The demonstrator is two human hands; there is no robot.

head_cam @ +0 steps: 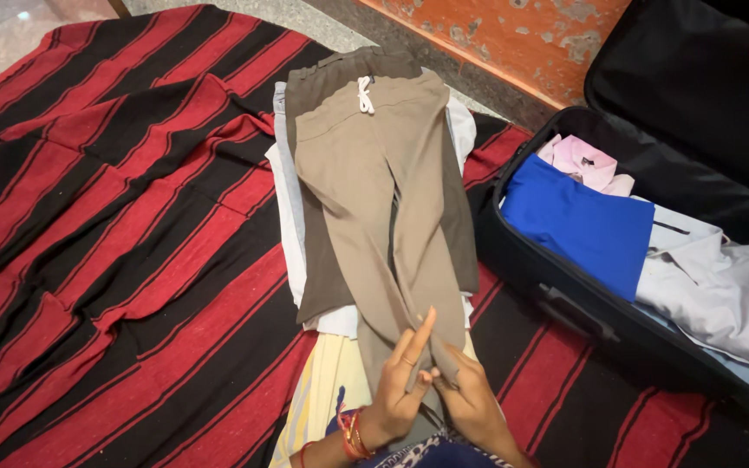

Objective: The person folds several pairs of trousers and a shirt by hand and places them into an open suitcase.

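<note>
A: What lies around the tan trousers (pixel 383 199)?
B: They top a pile of folded clothes on a red-and-black striped blanket (pixel 114 217); one open black suitcase (pixel 565 295) sits just beside, holding a blue garment (pixel 578 227), a pink shirt (pixel 584 162) and a pale shirt (pixel 713 290).
A: The hands?
B: Left hand (pixel 399 390) and right hand (pixel 470 397) are together, pinching the trouser cuffs

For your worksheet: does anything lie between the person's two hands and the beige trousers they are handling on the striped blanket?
Nothing visible does. The left hand and right hand already pinch the leg ends of the beige trousers, which lie on top of the pile of clothes, uncovered.
</note>
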